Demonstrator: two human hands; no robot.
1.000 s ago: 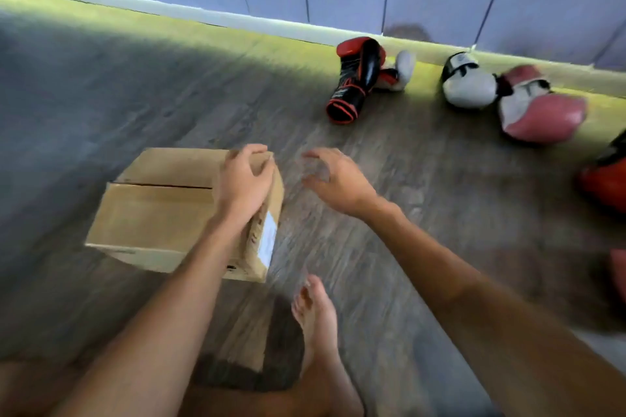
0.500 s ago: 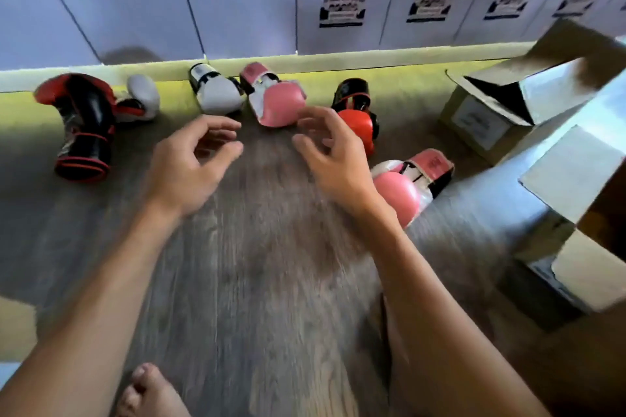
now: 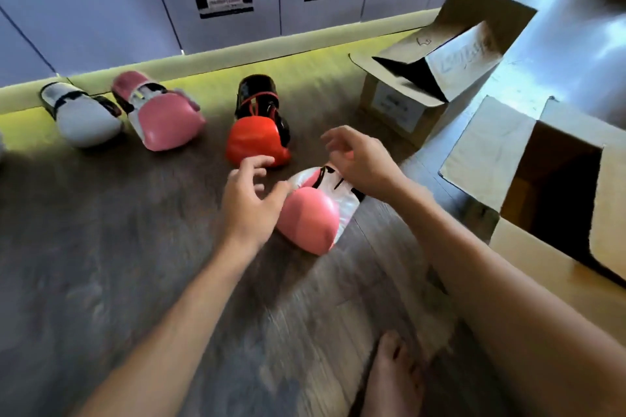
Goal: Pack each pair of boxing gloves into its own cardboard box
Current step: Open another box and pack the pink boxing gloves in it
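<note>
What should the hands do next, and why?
Probably close both hands on the near pink glove: the left hand and right hand are open on either side of it, holding nothing, and an open box waits just to the right.

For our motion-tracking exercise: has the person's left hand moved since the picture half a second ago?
Yes. The left hand has swung right, away from the pink glove by the wall, and is now beside the nearer pink glove.
</note>
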